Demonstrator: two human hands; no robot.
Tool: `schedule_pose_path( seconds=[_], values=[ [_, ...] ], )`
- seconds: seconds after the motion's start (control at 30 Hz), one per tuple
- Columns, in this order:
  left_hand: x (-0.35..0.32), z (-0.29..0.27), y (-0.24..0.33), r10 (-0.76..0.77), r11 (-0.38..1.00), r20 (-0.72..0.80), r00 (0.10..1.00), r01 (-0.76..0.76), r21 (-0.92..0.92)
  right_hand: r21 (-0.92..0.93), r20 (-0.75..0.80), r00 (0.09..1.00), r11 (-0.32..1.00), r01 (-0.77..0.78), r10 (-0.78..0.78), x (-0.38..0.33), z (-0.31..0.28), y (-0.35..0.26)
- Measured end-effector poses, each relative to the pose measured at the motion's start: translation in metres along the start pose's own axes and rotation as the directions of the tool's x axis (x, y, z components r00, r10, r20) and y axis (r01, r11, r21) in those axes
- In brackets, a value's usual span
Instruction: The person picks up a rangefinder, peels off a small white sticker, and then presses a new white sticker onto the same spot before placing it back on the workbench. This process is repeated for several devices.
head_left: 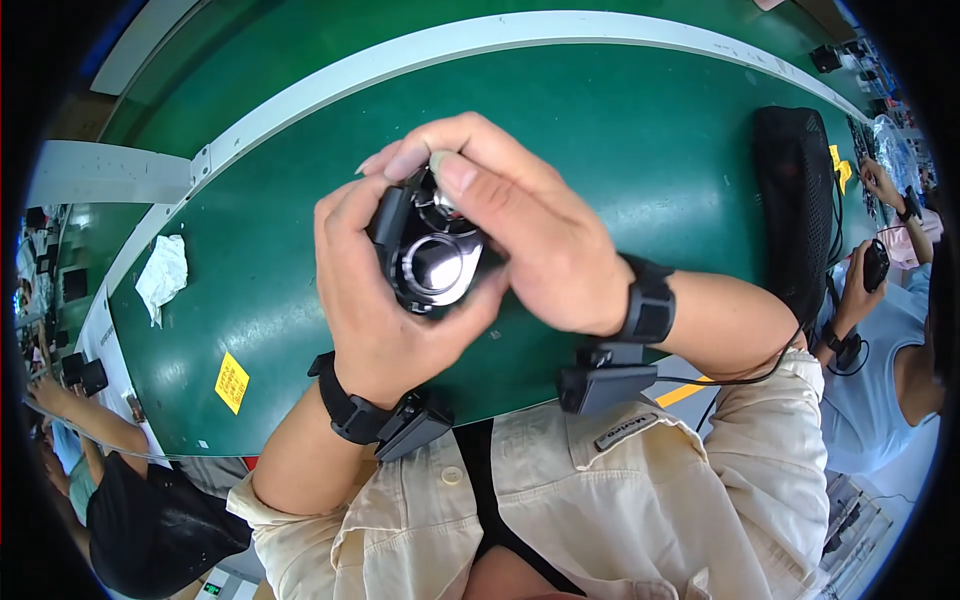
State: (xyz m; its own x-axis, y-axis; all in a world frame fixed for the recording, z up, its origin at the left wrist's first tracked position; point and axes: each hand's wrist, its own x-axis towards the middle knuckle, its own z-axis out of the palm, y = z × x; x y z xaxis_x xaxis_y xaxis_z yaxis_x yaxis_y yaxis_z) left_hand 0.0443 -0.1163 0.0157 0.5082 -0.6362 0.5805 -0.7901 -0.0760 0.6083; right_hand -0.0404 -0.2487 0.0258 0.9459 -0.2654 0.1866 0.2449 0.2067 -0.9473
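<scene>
A: What is seen as the largest thing?
B: A green tabletop [650, 140], bounded along its far side by a white bar [520, 28].

A: And after that?
B: A long black mesh bag [790, 190], laid at the right side of the tabletop.

A: How are the hands placed?
B: Both are raised over the tabletop. By the left hand [360, 285] the device is grasped, its side being wrapped by the fingers, with the thumb bent round the near end. By the right hand [550, 220] the far end is gripped, the thumb being laid near a small round silver part [437, 207].

A: Where is the device itself?
B: The black and silver device [437, 265] is held between the two palms, its large silver ring turned upward; its underside is hidden.

A: And the smaller things?
B: A crumpled white cloth [162, 278] is seen at the left, and nearer, a yellow paper slip [231, 383].
</scene>
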Motion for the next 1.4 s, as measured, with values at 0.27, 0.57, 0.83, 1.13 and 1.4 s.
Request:
schedule_pose_path(
  seconds=[0.27, 0.57, 0.83, 1.13, 1.4],
  values=[
    [0.005, -0.005, 0.002, -0.001, 0.958, 0.191, 0.982, 0.056, -0.28, -0.048, 0.24, 0.969, 0.996, 0.073, -0.06, 0.002, -0.019, -0.015],
    [0.003, 0.001, -0.006, 0.088, 0.966, 0.111, 0.99, -0.058, -0.253, -0.703, 0.359, 0.859, 0.5, 0.505, -0.364, 0.01, -0.047, -0.042],
    [-0.001, 0.006, -0.009, 0.09, 0.968, 0.063, 0.994, -0.072, -0.241, -0.747, 0.408, 0.738, 0.267, 0.608, -0.537, 0.002, -0.024, -0.029],
    [-0.003, 0.007, -0.013, 0.068, 0.986, 0.043, 0.997, -0.061, -0.153, -0.794, 0.335, 0.722, 0.231, 0.562, -0.606, -0.009, -0.006, -0.012],
    [-0.005, 0.003, -0.012, 0.017, 0.982, 0.056, 0.998, -0.006, -0.191, -0.853, 0.299, 0.74, 0.179, 0.49, -0.603, -0.015, 0.001, -0.011]
  ],
)
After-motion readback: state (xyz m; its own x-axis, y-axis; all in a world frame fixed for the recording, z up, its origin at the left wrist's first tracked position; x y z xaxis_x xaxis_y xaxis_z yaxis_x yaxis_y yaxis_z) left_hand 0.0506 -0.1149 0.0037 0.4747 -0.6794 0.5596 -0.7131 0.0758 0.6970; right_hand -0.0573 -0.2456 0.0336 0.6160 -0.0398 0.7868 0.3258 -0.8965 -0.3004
